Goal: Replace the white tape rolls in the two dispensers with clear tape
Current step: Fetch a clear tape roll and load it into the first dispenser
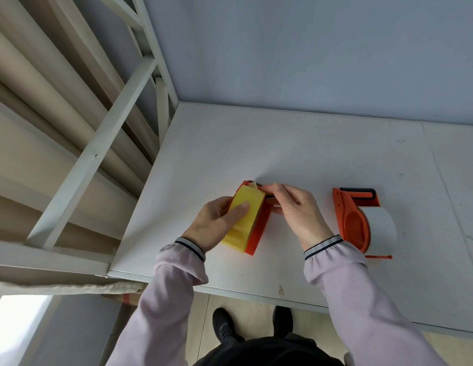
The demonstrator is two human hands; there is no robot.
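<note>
- Table [296,143] surface, white, runs from a near edge above the person's shoes to a far edge against the pale wall; its left edge sits right beside a white metal frame [98,143].
- Open room lies across the whole far half of the table, and a bare strip separates the two dispensers.
- Left dispenser [259,231], orange, stands on the table near the left side, well in from the near edge, with a yellowish tape roll [243,220] mounted in it.
- Left hand [217,223] wraps the roll from the left, thumb pressed flat on the roll's upper face, fingers curled behind it.
- Right hand [296,210] is closed in a narrow pinch at the dispenser's far end, thumb and forefinger gripping what looks like the loose tape end near the roller; the strip itself is hard to make out.
- Right dispenser [354,220], also orange, lies just beside the right wrist without touching it, black roller toward the wall.
- White tape roll [380,231] is still seated in that right dispenser, clear of both hands.
- Both lilac sleeves [335,265] cross the near table edge.
</note>
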